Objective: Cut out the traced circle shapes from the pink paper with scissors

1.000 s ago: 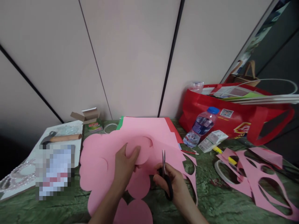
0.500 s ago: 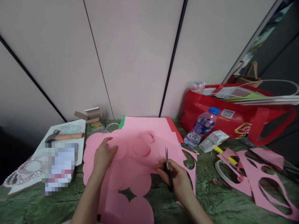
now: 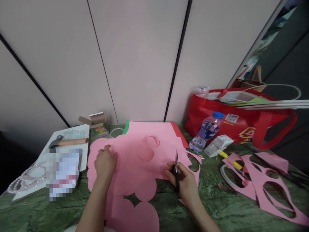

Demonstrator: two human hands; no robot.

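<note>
My left hand [image 3: 105,162] rests on the left part of a spread of pink paper circles [image 3: 125,183], with the thumb held apart from the bent fingers. Some of its fingertips are hidden behind the hand. In my right hand [image 3: 184,180] is a pair of black-handled scissors [image 3: 176,167], blades pointing up and nearly together, beside the right edge of the paper. One loose pink disc [image 3: 146,154] lies between the hands on the pink sheets. Behind it are more pink sheets [image 3: 152,128], with green and red paper showing at their sides.
At left, a hammer [image 3: 72,141] and bead strings [image 3: 26,178] lie on a white board, near an opened small box [image 3: 100,129]. To the right stand a water bottle [image 3: 207,130], a white carton [image 3: 218,145] and a red bag [image 3: 241,120]. Pink offcuts [image 3: 260,187] cover a tape roll [image 3: 227,177].
My left hand has moved left from the middle, where it held a pink disc, onto the left circles. My right hand has shifted slightly right, still holding the scissors.
</note>
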